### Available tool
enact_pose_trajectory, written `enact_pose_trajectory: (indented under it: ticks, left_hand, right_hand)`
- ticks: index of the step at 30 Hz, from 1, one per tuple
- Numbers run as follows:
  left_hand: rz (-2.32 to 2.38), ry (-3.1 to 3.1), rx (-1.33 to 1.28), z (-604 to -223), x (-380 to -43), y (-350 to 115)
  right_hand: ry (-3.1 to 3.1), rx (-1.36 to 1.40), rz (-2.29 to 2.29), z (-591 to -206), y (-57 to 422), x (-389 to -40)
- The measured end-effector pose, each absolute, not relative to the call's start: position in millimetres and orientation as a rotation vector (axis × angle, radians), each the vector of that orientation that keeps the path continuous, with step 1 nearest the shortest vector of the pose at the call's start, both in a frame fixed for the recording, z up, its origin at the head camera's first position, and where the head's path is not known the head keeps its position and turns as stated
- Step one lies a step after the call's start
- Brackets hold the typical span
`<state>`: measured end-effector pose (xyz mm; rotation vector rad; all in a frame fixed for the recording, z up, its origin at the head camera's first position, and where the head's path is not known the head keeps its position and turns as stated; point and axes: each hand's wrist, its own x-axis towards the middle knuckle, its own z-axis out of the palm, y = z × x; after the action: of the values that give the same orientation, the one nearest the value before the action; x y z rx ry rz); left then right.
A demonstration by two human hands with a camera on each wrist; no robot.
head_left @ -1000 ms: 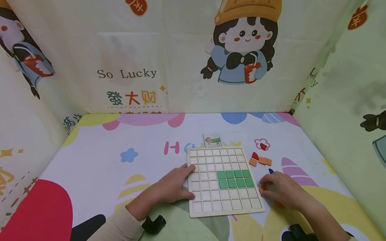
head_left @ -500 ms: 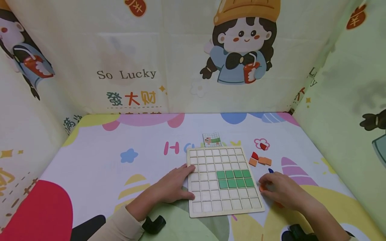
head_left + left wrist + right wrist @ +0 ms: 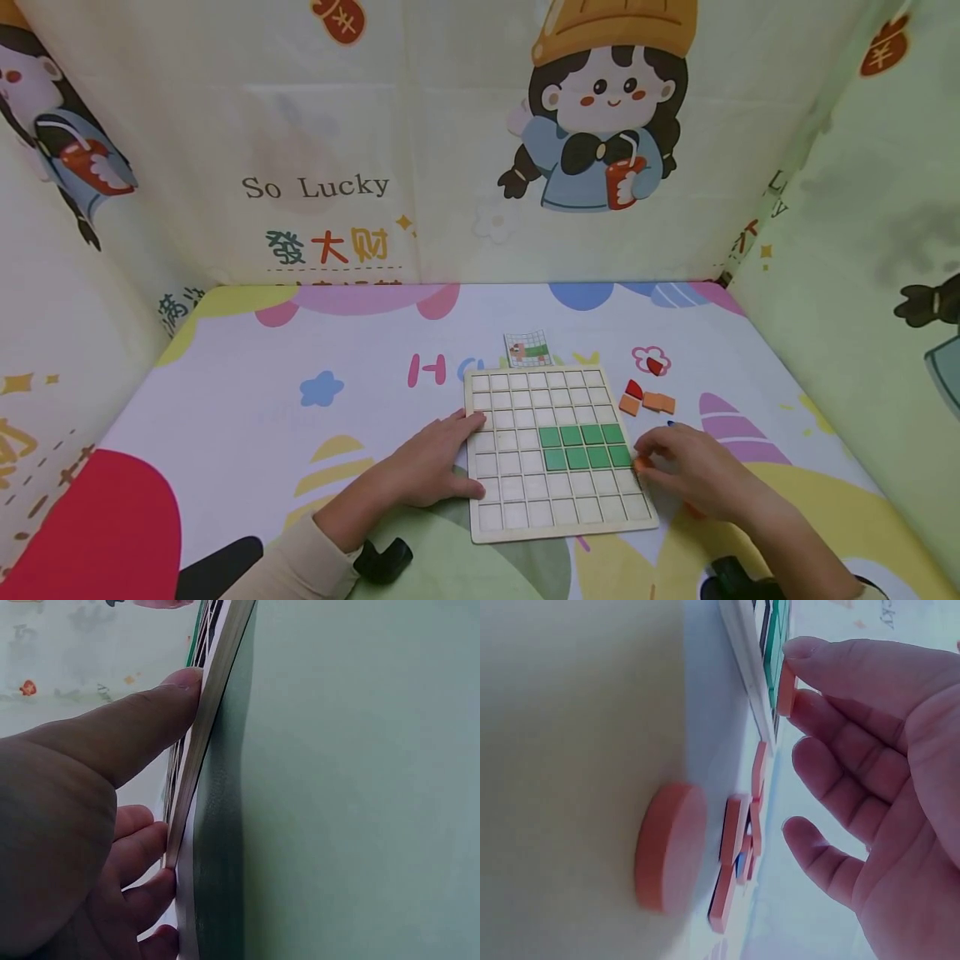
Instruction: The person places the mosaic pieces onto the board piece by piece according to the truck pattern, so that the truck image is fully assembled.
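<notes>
A wooden grid board [image 3: 538, 510] lies flat, with two rows of green square tiles [image 3: 572, 435] set in its right half. Along its left edge my left hand [image 3: 427, 458] rests, thumb and fingers spread against the rim; the left wrist view shows the thumb [image 3: 161, 701] on the edge. My right hand [image 3: 701, 475] is at the board's right edge, beside the lower green row. Between thumb and index finger it pinches a small orange tile [image 3: 786, 690], held just above the rim. The other fingers are loosely bent. In the head view the fingers partly hide this tile.
Behind the board lies a small picture card [image 3: 528, 347] with a gridded pattern. Orange tiles [image 3: 659, 402] and red pieces [image 3: 634, 388] are right of the board, and a blue piece [image 3: 672, 424] is half hidden. A round orange piece [image 3: 671, 847] lies near my right wrist.
My right hand has moved slightly left, from the table beside the board to its right edge, bringing the orange tile along. My left hand and the board have stayed put.
</notes>
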<state>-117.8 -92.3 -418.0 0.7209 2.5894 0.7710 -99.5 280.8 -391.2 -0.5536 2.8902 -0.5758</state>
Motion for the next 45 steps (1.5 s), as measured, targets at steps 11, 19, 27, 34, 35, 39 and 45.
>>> enact_pose_trajectory:
  ticks: [11,19,27,34,35,39,45]
  left_hand:
    - [0.782,2.595,0.71,-417.6,-117.1,-91.6]
    - [0.779,2.599,0.721,-416.9,-117.1,-92.1]
    - [0.779,2.598,0.721,-416.8,-116.4,-92.1]
    - [0.779,2.6,0.709,-417.6,-117.1,-91.8]
    - [0.779,2.601,0.708,-417.5,-117.0,-91.8]
    - [0.775,2.604,0.708,-417.5,-116.9,-91.9]
    - [0.764,2.604,0.71,-417.9,-117.3,-91.9]
  right_hand:
    - [2.929,-0.707,-0.608,-390.8,264.6,-98.2]
    - [2.894,-0.687,-0.603,-392.8,254.4,-98.1]
    - [2.889,-0.767,-0.578,-394.9,248.2,-98.1]
    - [2.902,-0.763,-0.558,-397.6,245.5,-97.0]
    - [2.904,-0.761,-0.556,-397.8,245.2,-96.6]
    - [2.911,-0.761,-0.548,-398.4,244.4,-95.8]
    - [2.892,-0.796,-0.557,-397.1,243.8,-95.7]
